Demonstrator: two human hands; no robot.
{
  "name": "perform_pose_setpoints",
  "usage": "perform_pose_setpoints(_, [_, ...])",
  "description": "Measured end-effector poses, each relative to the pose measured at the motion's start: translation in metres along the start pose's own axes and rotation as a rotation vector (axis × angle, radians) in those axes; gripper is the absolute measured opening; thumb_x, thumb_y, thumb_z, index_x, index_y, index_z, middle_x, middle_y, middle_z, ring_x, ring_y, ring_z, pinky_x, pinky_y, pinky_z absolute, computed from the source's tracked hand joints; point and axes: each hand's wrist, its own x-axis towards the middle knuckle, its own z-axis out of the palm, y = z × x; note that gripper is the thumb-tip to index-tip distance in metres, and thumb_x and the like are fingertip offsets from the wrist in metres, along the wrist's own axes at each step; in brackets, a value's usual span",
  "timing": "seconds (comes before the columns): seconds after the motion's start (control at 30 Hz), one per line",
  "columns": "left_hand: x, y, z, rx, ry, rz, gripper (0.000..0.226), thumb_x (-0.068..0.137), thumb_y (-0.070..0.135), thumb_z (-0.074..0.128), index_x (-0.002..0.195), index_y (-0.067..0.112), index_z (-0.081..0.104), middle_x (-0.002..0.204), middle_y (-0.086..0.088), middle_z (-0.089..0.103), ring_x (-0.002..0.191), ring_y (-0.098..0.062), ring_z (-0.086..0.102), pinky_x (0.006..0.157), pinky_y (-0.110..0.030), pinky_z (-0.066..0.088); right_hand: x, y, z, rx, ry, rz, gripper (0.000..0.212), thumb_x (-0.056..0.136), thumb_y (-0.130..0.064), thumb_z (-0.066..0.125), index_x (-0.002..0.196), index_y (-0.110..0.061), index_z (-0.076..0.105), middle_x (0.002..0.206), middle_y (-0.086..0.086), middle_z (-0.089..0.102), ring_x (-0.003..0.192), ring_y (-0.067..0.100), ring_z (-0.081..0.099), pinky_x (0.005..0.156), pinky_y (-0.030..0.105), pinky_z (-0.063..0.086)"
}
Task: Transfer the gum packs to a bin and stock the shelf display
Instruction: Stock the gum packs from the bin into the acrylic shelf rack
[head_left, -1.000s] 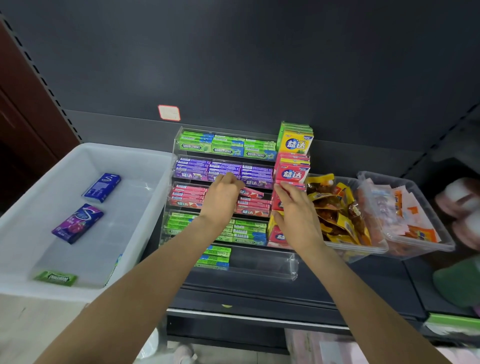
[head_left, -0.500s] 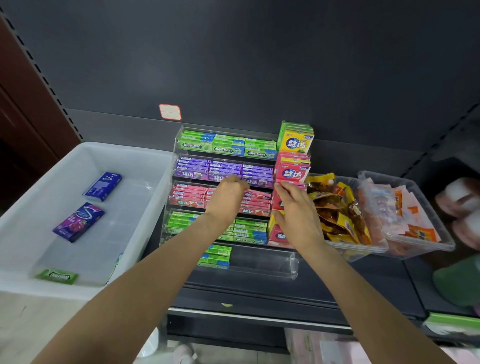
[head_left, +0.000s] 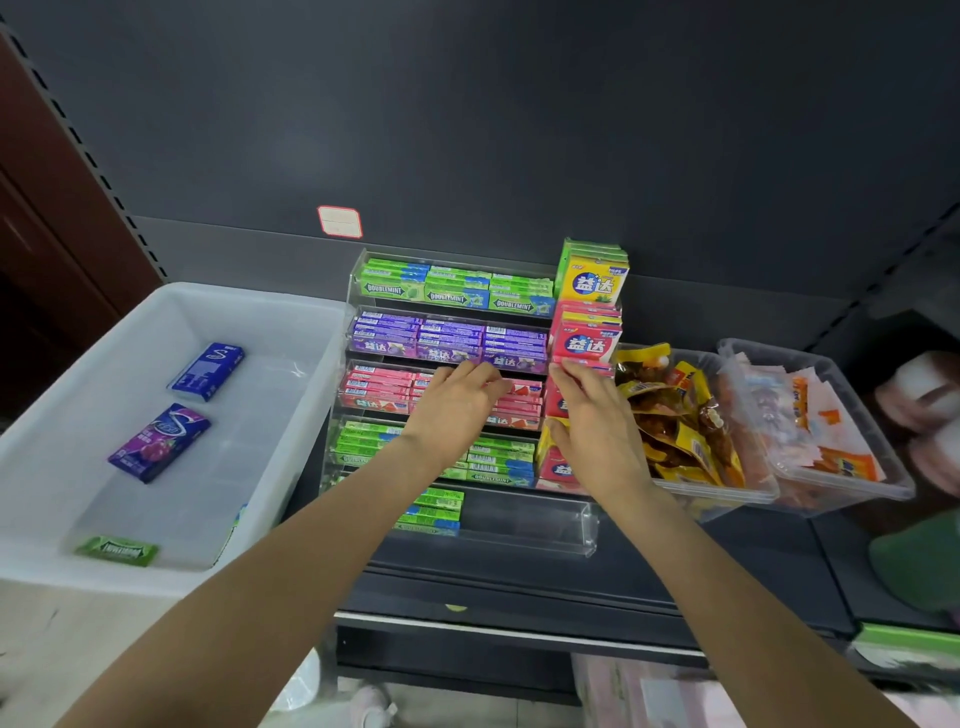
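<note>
A tiered clear display rack holds rows of green Doublemint packs, purple packs, pink packs and more green packs. Stacked gum boxes stand at its right end. My left hand lies over the pink row with bent fingers; what is under them is hidden. My right hand rests with spread fingers against the box stack. The white bin on the left holds a blue pack, a purple pack and a green pack.
Two clear tubs stand right of the rack, one with yellow snack bags and one with orange-and-white sachets. The dark shelf edge runs below. A red-bordered tag sticks to the back panel.
My left hand has slid right and slightly down, from the purple row to the pink row. My right hand has stayed at the box stack. The bin's packs have not moved.
</note>
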Motion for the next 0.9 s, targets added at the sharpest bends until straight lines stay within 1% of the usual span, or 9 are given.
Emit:
perform_pose_setpoints(0.07, [0.002,0.002,-0.001,-0.006,0.013,-0.024,0.056,0.084,-0.006,0.053,0.134,0.019,0.047,0.129,-0.002,0.048,0.120,-0.023,0.042,0.097,-0.035,0.033,0.000,-0.001,0.000,0.006,-0.002,0.005,0.064,0.093,-0.026,0.056,0.148,-0.019,0.024,0.150,0.001,0.029,0.140,0.017,0.023,0.114,0.033,0.024])
perform_pose_setpoints(0.13, [0.003,0.004,0.000,-0.010,0.041,-0.034,0.051,0.081,-0.008,0.056,0.127,0.014,0.055,0.120,-0.006,0.052,0.112,-0.026,0.047,0.092,-0.035,0.036,0.000,0.000,-0.001,0.004,-0.004,0.001,0.064,0.093,-0.026,0.055,0.148,-0.019,0.023,0.150,0.000,0.028,0.140,0.016,0.023,0.115,0.033,0.023])
perform_pose_setpoints(0.2, [0.002,0.005,0.002,-0.027,0.036,-0.030,0.043,0.083,-0.005,0.055,0.123,0.011,0.057,0.116,-0.007,0.054,0.109,-0.027,0.049,0.089,-0.035,0.038,0.000,0.000,-0.001,0.000,-0.006,-0.002,0.064,0.093,-0.027,0.055,0.148,-0.020,0.022,0.151,0.000,0.027,0.140,0.016,0.022,0.115,0.032,0.022])
perform_pose_setpoints(0.27, [0.001,0.006,0.004,-0.031,-0.004,-0.039,0.040,0.089,0.001,0.049,0.127,0.013,0.053,0.121,-0.005,0.052,0.114,-0.024,0.045,0.094,-0.034,0.035,0.000,0.001,-0.001,0.001,-0.006,0.000,0.064,0.093,-0.027,0.054,0.148,-0.020,0.022,0.151,0.000,0.027,0.140,0.016,0.022,0.115,0.032,0.022])
perform_pose_setpoints(0.37, [0.003,0.006,0.005,-0.099,-0.027,-0.093,0.040,0.092,0.004,0.045,0.131,0.015,0.050,0.125,-0.004,0.048,0.118,-0.022,0.042,0.100,-0.035,0.032,0.000,0.001,-0.001,0.001,-0.001,0.000,0.064,0.093,-0.026,0.054,0.148,-0.019,0.022,0.151,0.000,0.028,0.140,0.016,0.023,0.115,0.032,0.023])
perform_pose_setpoints(0.53, [0.008,0.004,-0.002,-0.179,-0.088,-0.107,0.041,0.094,0.006,0.043,0.133,0.017,0.049,0.126,-0.002,0.047,0.121,-0.021,0.041,0.102,-0.035,0.031,0.000,0.001,0.000,-0.007,0.004,-0.004,0.064,0.093,-0.026,0.055,0.148,-0.019,0.023,0.150,0.000,0.028,0.140,0.016,0.023,0.115,0.032,0.022])
perform_pose_setpoints(0.63, [0.006,0.004,-0.003,-0.156,-0.100,-0.098,0.046,0.092,0.004,0.044,0.135,0.019,0.047,0.130,-0.001,0.046,0.123,-0.019,0.041,0.103,-0.034,0.029,0.000,0.001,0.001,-0.004,0.005,-0.001,0.064,0.093,-0.026,0.055,0.148,-0.019,0.023,0.150,0.001,0.029,0.140,0.017,0.024,0.115,0.033,0.023])
perform_pose_setpoints(0.73, [0.008,0.004,-0.005,-0.136,-0.145,-0.106,0.048,0.091,0.005,0.044,0.137,0.021,0.044,0.133,0.000,0.045,0.126,-0.018,0.040,0.104,-0.035,0.028,0.000,0.001,0.001,-0.008,0.002,-0.001,0.064,0.093,-0.027,0.055,0.148,-0.019,0.023,0.151,0.001,0.028,0.140,0.017,0.024,0.115,0.033,0.023])
perform_pose_setpoints(0.9, [0.010,0.013,-0.009,-0.163,-0.226,-0.158,0.054,0.092,0.008,0.045,0.140,0.033,0.038,0.126,-0.001,0.042,0.123,-0.019,0.036,0.100,-0.039,0.030,0.000,0.002,0.002,0.002,-0.003,0.000,0.065,0.093,-0.026,0.056,0.148,-0.019,0.023,0.150,0.001,0.028,0.140,0.017,0.023,0.115,0.034,0.025])
